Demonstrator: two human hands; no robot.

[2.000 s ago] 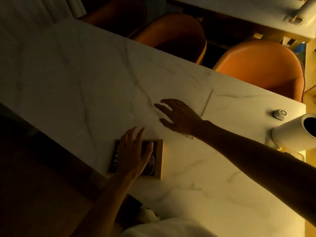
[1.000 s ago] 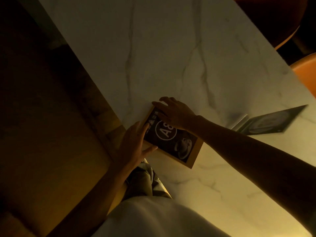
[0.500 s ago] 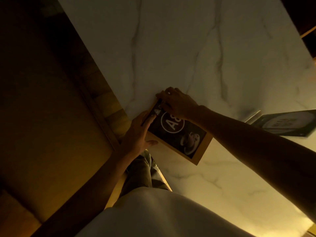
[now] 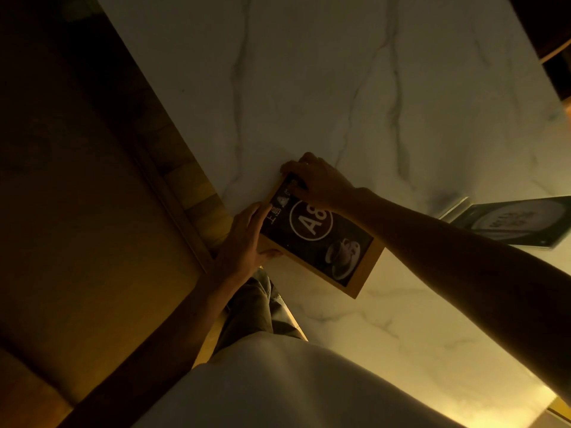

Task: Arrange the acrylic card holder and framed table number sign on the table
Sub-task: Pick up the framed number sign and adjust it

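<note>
The framed table number sign [image 4: 327, 242], a wooden frame around a dark card with "A8" and a coffee cup, sits near the table's left front edge, tilted up at its far end. My right hand [image 4: 315, 180] grips its far top corner. My left hand [image 4: 247, 239] holds its left edge with fingers on the frame. The acrylic card holder [image 4: 509, 222] lies flat on the white marble table [image 4: 340, 88] at the right, showing a dark card with a round emblem; my right forearm crosses in front of it.
The marble table's left edge runs diagonally, with wooden floor [image 4: 77, 211] beyond it. A dark chair edge [image 4: 553, 47] shows at the top right. My white shirt fills the bottom of the view.
Both hands closed on the framed sign and turned it so its face shows. The view swung down and left; the card holder now lies flat at the right.
</note>
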